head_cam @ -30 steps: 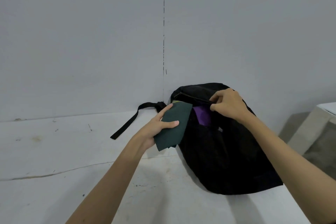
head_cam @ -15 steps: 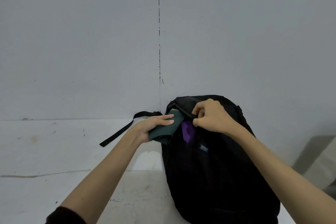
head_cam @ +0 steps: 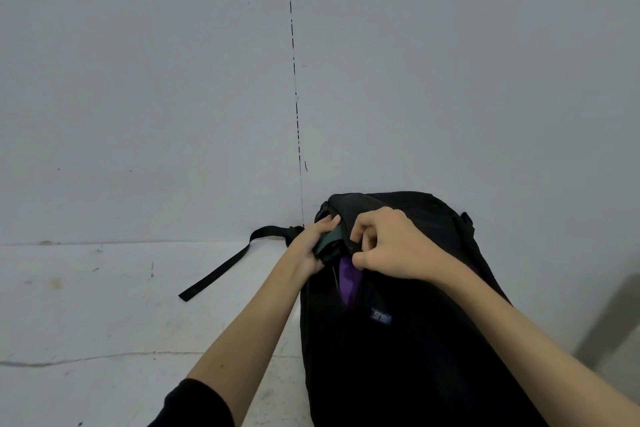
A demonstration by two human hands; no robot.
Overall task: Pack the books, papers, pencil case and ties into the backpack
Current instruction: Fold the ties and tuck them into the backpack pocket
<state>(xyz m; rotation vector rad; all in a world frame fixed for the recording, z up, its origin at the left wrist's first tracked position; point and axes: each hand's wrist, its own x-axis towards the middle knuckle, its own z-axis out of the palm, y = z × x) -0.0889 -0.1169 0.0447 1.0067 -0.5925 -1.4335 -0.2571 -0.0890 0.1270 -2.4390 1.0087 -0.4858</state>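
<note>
Head view: black fabric backpack [head_cam: 415,340] stands on the white scuffed tabletop [head_cam: 86,305] at its back edge, against the wall. Left hand [head_cam: 311,246] grips a dark green item [head_cam: 327,243], half inside the opening. Right hand [head_cam: 388,246] pinches the opening's flap. Purple item [head_cam: 348,282] shows inside. Flat webbing strap [head_cam: 221,267] trails left.

purple item [head_cam: 348,282] filling backpack [head_cam: 408,357] opening

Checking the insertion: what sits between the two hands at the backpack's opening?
In the head view, the dark green item held by the left hand and the backpack flap gripped by the right hand.
</note>
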